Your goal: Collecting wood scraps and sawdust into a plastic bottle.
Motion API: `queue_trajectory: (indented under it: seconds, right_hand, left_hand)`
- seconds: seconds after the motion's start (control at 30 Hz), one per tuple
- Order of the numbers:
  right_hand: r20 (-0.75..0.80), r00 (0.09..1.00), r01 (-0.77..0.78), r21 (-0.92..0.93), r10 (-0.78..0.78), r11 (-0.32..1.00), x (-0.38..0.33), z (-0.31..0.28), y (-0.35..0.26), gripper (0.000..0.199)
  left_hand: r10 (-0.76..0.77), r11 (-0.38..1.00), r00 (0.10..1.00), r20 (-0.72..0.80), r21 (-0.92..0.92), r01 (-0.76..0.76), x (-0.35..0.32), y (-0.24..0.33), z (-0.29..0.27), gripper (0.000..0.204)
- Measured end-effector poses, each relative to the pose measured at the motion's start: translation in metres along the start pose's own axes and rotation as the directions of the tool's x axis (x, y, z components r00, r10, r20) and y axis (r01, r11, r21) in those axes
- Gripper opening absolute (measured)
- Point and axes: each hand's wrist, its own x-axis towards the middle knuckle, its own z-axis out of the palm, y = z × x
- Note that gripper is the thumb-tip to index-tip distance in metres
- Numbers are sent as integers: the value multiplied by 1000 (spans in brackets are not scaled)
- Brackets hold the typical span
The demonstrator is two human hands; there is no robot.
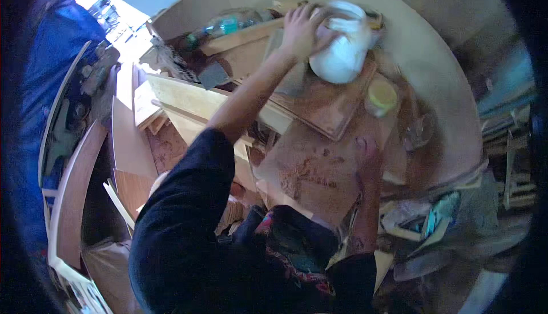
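A white plastic tub (339, 57) stands tilted at the far side of the work surface, blurred. My left hand (305, 31) reaches out to its left side, gripping it near the rim; part of the grip is smeared by motion. Low over the right part of the surface is my right hand (367, 148), its fingers too blurred to make out. Beyond that hand sits a small jar with a yellow lid (382, 96). Below the tub lies a reddish-brown wooden panel (328, 108). Sawdust or crumbs (308, 177) are scattered on the brown board between my arms.
A curved pale wooden wall (451, 80) rings the far and right sides. Plastic bottles (228, 25) lie along its inner left edge. A clear cup-like object (419, 131) sits at the right. Wooden boards (182, 100) and curved pieces (74, 194) crowd the left.
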Motion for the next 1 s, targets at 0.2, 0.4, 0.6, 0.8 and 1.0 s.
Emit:
queue_trajectory:
  seconds: [0.2, 0.4, 0.6, 0.8, 1.0]
  right_hand:
    - [54, 983, 176, -32, -174, 984, -5, -3, -24, 23]
    - [173, 985, 63, -261, -18, 963, -5, 8, -41, 22]
    - [-6, 995, 96, -169, -99, 981, -7, 15, -2, 21]
    - [67, 988, 147, -178, -137, 973, -9, 14, -7, 22]
    - [18, 998, 66, -97, -64, 993, -17, 11, -19, 23]
  left_hand:
    - [-663, 745, 592, 458, 325, 583, -145, -67, -18, 113]
    - [-724, 662, 462, 512, 329, 673, -105, -24, -4, 127]
    - [-632, 751, 559, 537, 243, 614, -110, -25, -45, 121]
    - [-593, 805, 583, 555, 381, 455, -154, -3, -71, 117]
    - [-576, 814, 608, 547, 312, 491, -153, -3, -70, 110]
